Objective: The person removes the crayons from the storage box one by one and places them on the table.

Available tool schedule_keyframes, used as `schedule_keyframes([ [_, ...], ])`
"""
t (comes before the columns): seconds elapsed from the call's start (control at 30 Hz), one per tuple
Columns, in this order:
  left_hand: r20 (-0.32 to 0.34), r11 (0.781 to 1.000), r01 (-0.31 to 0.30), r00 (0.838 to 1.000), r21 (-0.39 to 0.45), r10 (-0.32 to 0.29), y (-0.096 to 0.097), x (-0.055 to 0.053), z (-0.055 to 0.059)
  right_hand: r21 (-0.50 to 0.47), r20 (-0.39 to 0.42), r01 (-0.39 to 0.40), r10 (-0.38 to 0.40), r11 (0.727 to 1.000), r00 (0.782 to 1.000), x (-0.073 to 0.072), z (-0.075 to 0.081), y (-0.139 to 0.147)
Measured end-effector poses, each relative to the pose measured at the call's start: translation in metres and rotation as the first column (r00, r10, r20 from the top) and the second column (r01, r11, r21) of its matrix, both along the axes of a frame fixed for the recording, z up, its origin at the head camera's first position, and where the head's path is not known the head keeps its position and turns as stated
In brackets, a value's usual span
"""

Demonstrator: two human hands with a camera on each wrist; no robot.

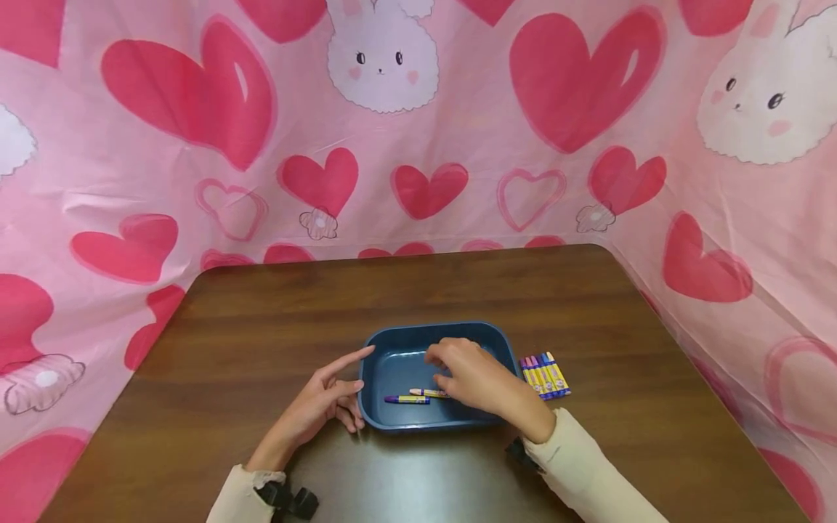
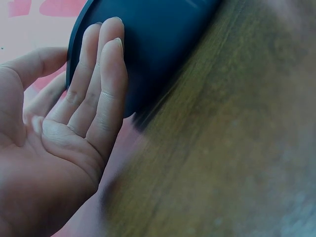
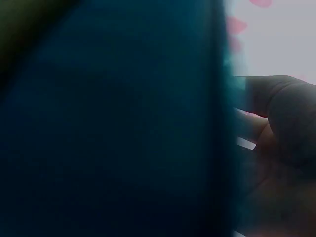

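Observation:
A dark blue rectangular tray (image 1: 431, 427) sits on the table with two crayons inside. A purple-tipped crayon (image 1: 407, 399) lies nearest the front wall, and a pale peach-tipped crayon (image 1: 425, 393) lies just behind it, its right end hidden by my right hand. My right hand (image 1: 474, 374) reaches over the right wall into the tray, fingers bent downward, thumb apart from them and nothing showing between. At the left wall, my left hand (image 1: 320, 399) touches the tray, index finger and thumb at the rim; its other fingers lie along the outer wall (image 2: 148, 54) in the left wrist view.
Several crayons (image 1: 546, 376) with yellow wrappers lie side by side in a row right of the tray, beside my right forearm. The brown wooden table (image 1: 294, 312) extends back to a pink curtain (image 1: 379, 145) with hearts and rabbits.

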State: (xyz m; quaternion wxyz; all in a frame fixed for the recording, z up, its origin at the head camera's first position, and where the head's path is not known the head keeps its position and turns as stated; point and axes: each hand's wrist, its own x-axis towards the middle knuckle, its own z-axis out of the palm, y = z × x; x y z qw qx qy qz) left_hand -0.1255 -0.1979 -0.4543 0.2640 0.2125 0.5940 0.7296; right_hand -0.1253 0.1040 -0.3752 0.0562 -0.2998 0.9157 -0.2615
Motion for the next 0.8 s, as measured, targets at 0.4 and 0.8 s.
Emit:
schedule_keyframes([
  [0.4, 0.0, 0.999, -0.017, 1.0, -0.027, 0.017, 0.0, 0.0, 0.0, 0.101, -0.056, -0.056, 0.062, 0.993, 0.996, -0.004, -0.041, -0.017],
  [0.8, -0.004, 0.999, -0.014, 1.0, -0.036, 0.014, 0.0, 0.0, 0.003, 0.043, -0.016, -0.009, 0.01, 0.999, 1.0, -0.007, -0.047, -0.02],
])
